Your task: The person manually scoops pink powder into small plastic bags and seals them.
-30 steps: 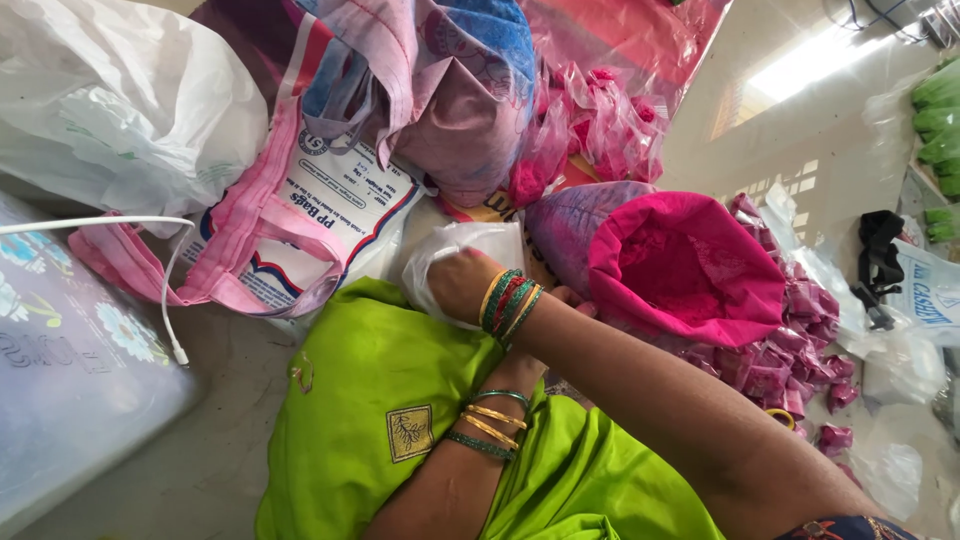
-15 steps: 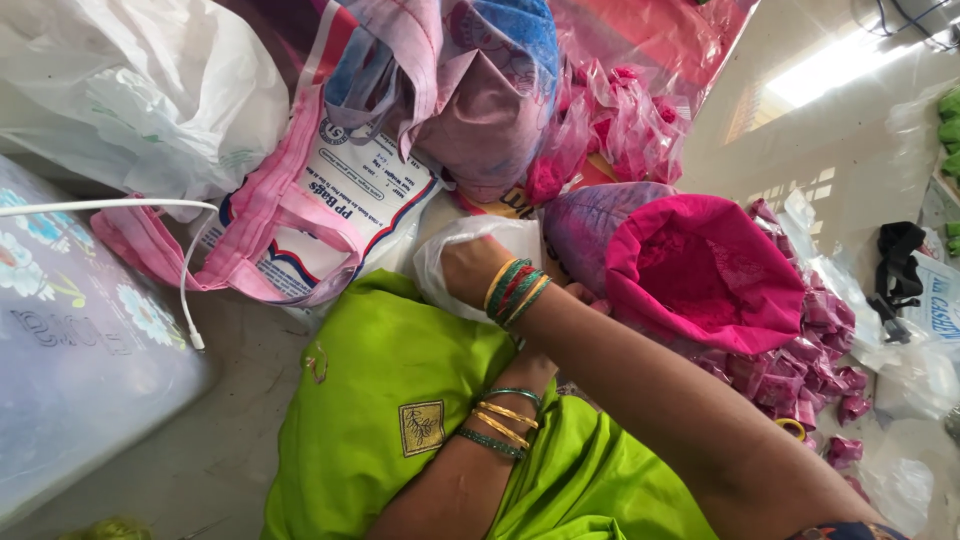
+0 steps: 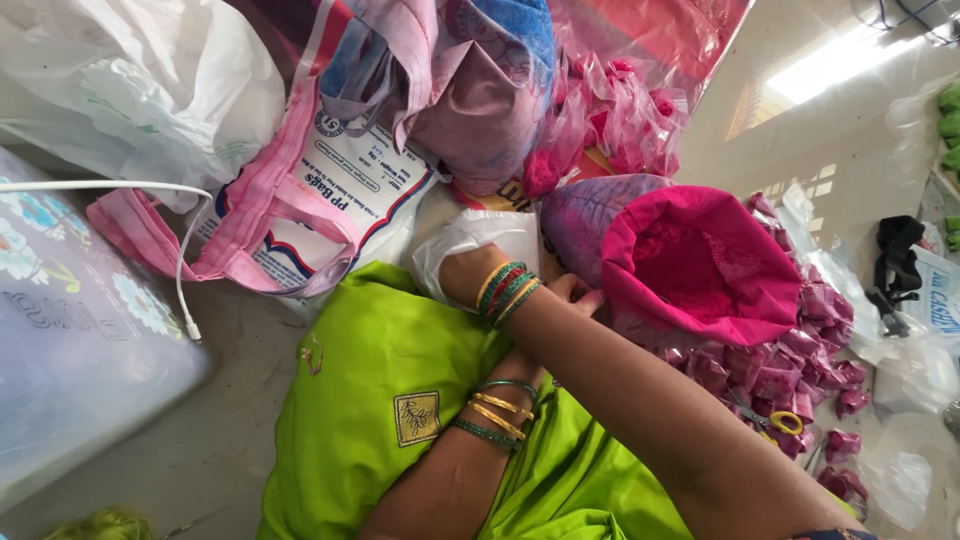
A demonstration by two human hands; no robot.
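Right hand (image 3: 462,278) inside clear plastic bag (image 3: 470,240)

hands: right hand (image 3: 470,275) inside plastic bag (image 3: 470,235), left hand (image 3: 575,293) just right of it
open sack (image 3: 700,265): right of hands
small packets (image 3: 790,365): right, beside sack
scissors (image 3: 775,420): on packets

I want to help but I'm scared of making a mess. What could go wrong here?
The open sack of pink powder leans beside both hands; a bump from the right hand could tip it and spill powder on the green cloth. The thin plastic over that hand might tear. The scissors lie half hidden among the small pink packets, so reaching there could mean a poke.
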